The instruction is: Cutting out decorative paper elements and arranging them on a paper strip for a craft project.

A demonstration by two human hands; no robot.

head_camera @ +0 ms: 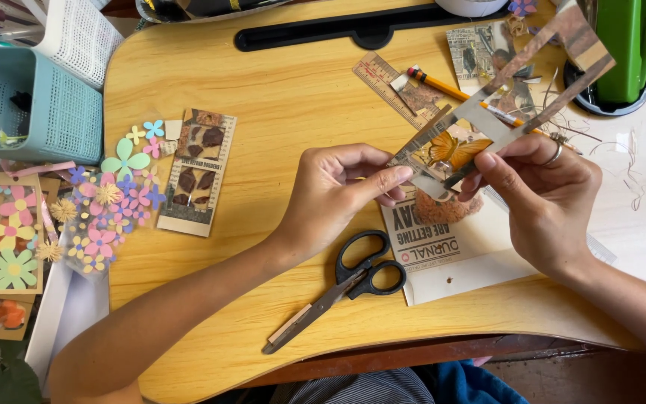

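Both my hands hold a long clear laminated strip (514, 90) above a wooden lap desk (285, 82). The strip carries an orange butterfly cutout (454, 148) and brown patterned paper edges, and it slants up toward the far right. My left hand (338, 191) pinches the strip's near end between thumb and fingers. My right hand (543, 198), with a ring on one finger, grips the strip just right of the butterfly. Black-handled scissors (345, 288) lie shut on the desk below my left hand.
A printed paper packet (450, 258) lies under my hands. A ruler (383, 78) and pencil (443, 86) lie behind. A collage bookmark (197, 170) and paper flowers (117, 194) sit left, beside a teal basket (35, 112). A green object (626, 49) stands far right.
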